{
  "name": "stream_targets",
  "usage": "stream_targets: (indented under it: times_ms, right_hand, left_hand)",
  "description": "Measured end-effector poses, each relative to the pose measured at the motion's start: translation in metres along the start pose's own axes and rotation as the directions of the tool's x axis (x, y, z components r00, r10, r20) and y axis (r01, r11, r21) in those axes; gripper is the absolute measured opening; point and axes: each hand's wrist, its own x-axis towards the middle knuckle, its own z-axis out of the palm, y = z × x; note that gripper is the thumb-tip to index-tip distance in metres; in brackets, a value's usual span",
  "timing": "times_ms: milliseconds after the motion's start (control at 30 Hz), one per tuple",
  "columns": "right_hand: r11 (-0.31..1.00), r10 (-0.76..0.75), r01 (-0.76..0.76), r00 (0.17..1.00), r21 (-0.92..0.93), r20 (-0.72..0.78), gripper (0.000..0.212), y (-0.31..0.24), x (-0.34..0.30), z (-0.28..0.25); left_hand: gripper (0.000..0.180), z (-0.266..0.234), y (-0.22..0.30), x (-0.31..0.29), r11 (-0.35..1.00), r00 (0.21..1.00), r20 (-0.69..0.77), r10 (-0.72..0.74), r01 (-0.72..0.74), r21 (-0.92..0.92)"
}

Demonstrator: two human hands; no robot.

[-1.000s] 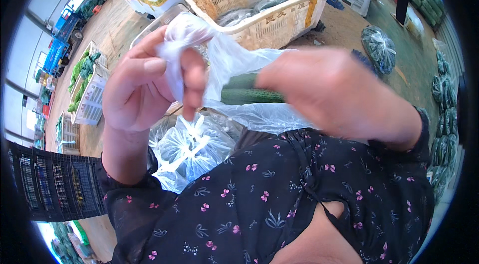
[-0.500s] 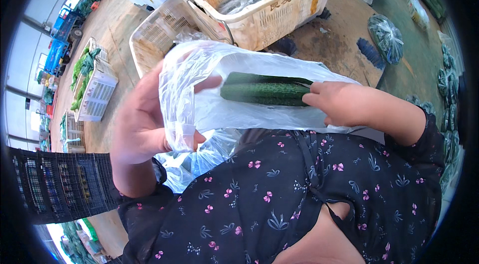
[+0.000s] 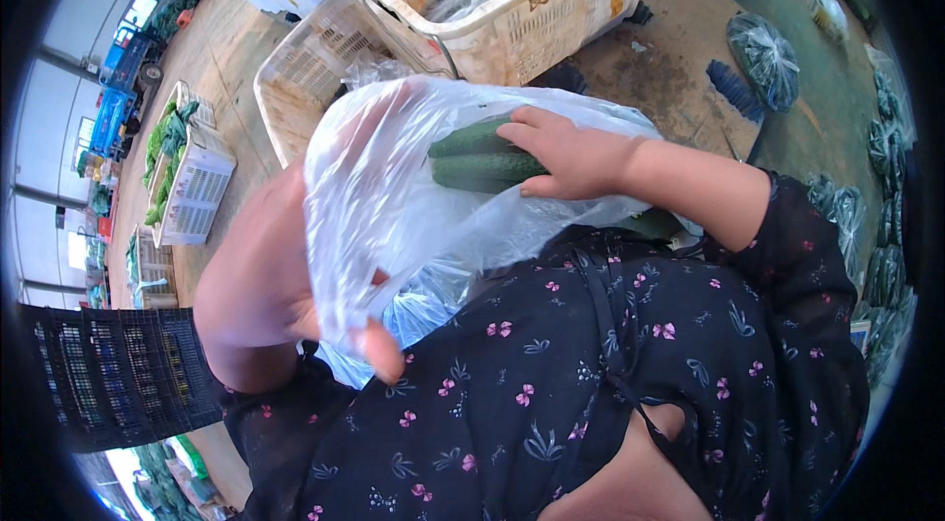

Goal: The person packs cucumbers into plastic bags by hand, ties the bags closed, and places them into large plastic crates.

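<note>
A clear plastic bag (image 3: 379,166) is stretched across the front of my body. My left hand (image 3: 330,299) holds its left side, the thumb showing below the film and the other fingers partly hidden behind it. Two dark green cucumbers (image 3: 480,170) lie side by side against the bag. Over their right ends my right hand (image 3: 566,159) is closed, its fingers resting on top. Another green piece (image 3: 655,223) shows partly under my right wrist. Below the bag lies more bluish clear plastic (image 3: 423,299).
A large stained white crate (image 3: 522,29) holding bagged goods stands ahead, with a second crate (image 3: 295,78) beside it. A bagged green bundle (image 3: 763,58) lies at the right. Leafy greens fill a white crate (image 3: 197,186) at the left, above a black mesh basket (image 3: 118,373).
My right hand has moved left with the cucumbers, covering more of them. The bag's wide opening has collapsed, and its film hangs looser around my left hand, which has dropped slightly.
</note>
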Motion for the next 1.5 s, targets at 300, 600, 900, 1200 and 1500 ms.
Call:
stream_targets:
  times_ms: [300,600,900,1200,1500]
  right_hand:
    - [0.923,-0.031,0.002,0.997,-0.385,-0.070,0.076,0.011,-0.007,0.006]
    - [0.968,-0.005,-0.011,0.998,-0.252,-0.064,0.070,0.010,-0.004,0.008]
    - [0.953,0.197,-0.182,0.980,-0.242,0.039,0.075,-0.009,-0.010,-0.033]
    - [0.953,0.294,-0.303,0.910,-0.012,0.292,0.072,-0.009,-0.026,-0.043]
    - [0.944,0.329,-0.306,0.879,-0.122,0.344,0.065,-0.016,-0.029,-0.012]
  left_hand:
    - [0.131,-0.007,-0.023,0.002,0.910,0.985,0.067,0.156,-0.117,-0.399]
    - [0.127,-0.004,-0.017,-0.005,0.890,0.999,0.037,-0.009,0.025,-0.456]
    - [0.124,-0.002,-0.015,-0.003,0.922,1.000,-0.026,0.004,-0.014,-0.388]
    - [0.119,-0.005,-0.018,0.000,0.987,0.997,0.073,0.037,-0.025,-0.158]
    - [0.114,0.002,-0.011,0.002,0.995,0.994,0.104,-0.041,0.050,-0.089]
